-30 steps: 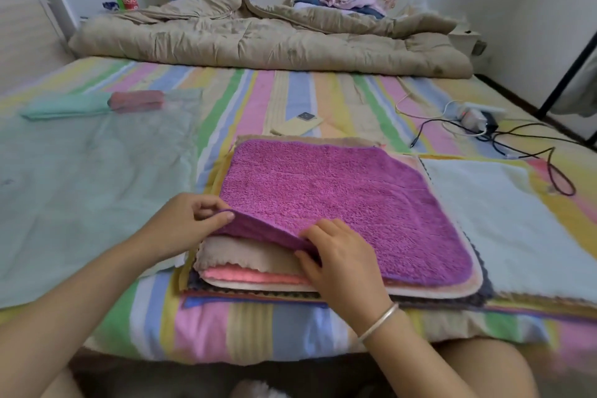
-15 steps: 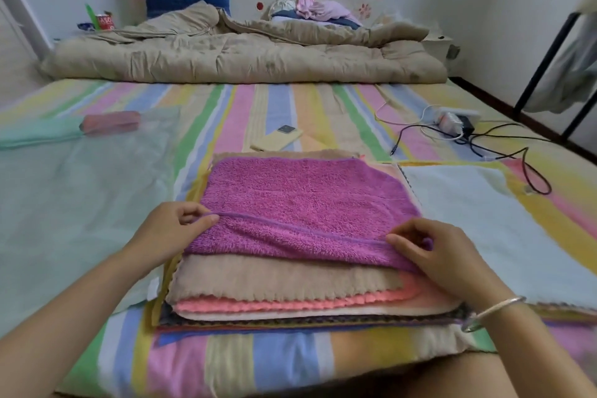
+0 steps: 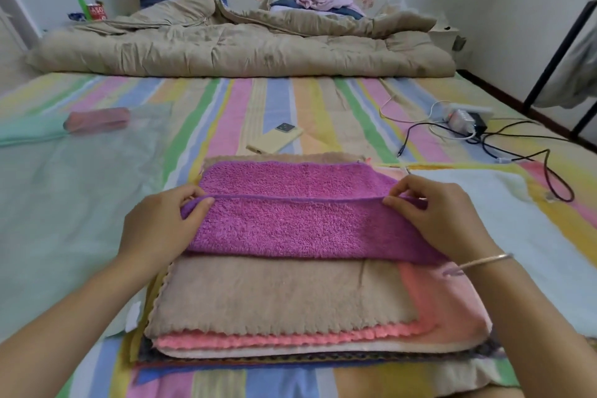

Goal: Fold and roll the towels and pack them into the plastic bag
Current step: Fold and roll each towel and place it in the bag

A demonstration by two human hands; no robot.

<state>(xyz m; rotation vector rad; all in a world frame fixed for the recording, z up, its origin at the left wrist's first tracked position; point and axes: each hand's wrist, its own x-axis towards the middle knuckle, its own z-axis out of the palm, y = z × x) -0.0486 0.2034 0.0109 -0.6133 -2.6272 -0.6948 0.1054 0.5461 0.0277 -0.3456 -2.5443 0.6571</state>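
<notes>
A purple towel (image 3: 290, 223) lies on top of a stack of towels (image 3: 290, 297) on the striped bed, its near half doubled over toward the far edge. My left hand (image 3: 161, 223) pinches the folded edge at its left corner. My right hand (image 3: 439, 216) pinches the same edge at its right corner. Beneath it show a beige towel and a pink one. The clear plastic bag (image 3: 74, 200) lies flat to the left, with a rolled pink towel (image 3: 97, 119) and a mint green one (image 3: 29, 132) at its far end.
A white towel (image 3: 517, 236) is spread to the right of the stack. A phone (image 3: 274, 139) lies just beyond the stack. A power strip with cables (image 3: 468, 123) sits at the right. A beige quilt (image 3: 239, 48) fills the far end of the bed.
My right hand slid from the towel's near middle to its right corner. Both hands carried the near edge forward, folding the purple towel over itself and baring the beige towel.
</notes>
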